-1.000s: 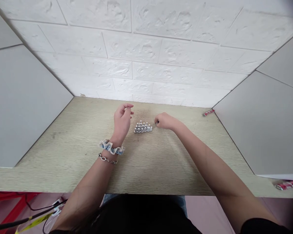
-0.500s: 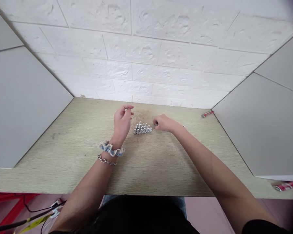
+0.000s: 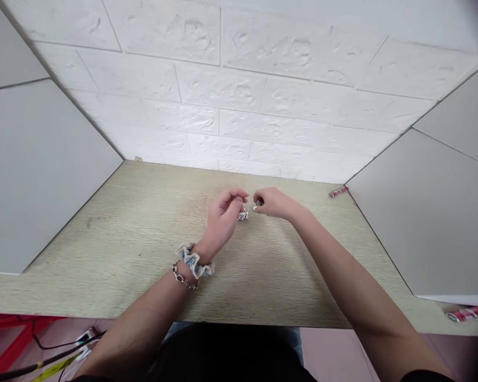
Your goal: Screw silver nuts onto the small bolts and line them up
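Note:
My left hand (image 3: pixel 224 215) is over the group of small silver bolt-like pieces (image 3: pixel 244 216), its fingers loosely curved and apart, with nothing seen in them. It hides most of the group; only a few pieces show past the thumb. Just to the right, my right hand (image 3: pixel 274 202) pinches a small silver bolt-like piece (image 3: pixel 255 208) between thumb and fingers, a little apart from the group. A pale blue and white scrunchie (image 3: pixel 195 261) and a chain bracelet (image 3: pixel 184 278) circle my left wrist.
The wooden tabletop (image 3: pixel 115 249) meets a white brick-pattern wall (image 3: pixel 239 95) behind. Grey panels stand left (image 3: pixel 43 175) and right (image 3: pixel 434 212). One red cylinder (image 3: pixel 338 192) lies by the right panel, another (image 3: pixel 468 313) near the front right edge. Cables (image 3: pixel 43 363) hang below left.
My left hand has moved right, from beside the group of silver pieces to over it, covering most of them. My right hand has shifted slightly right, still pinching a piece.

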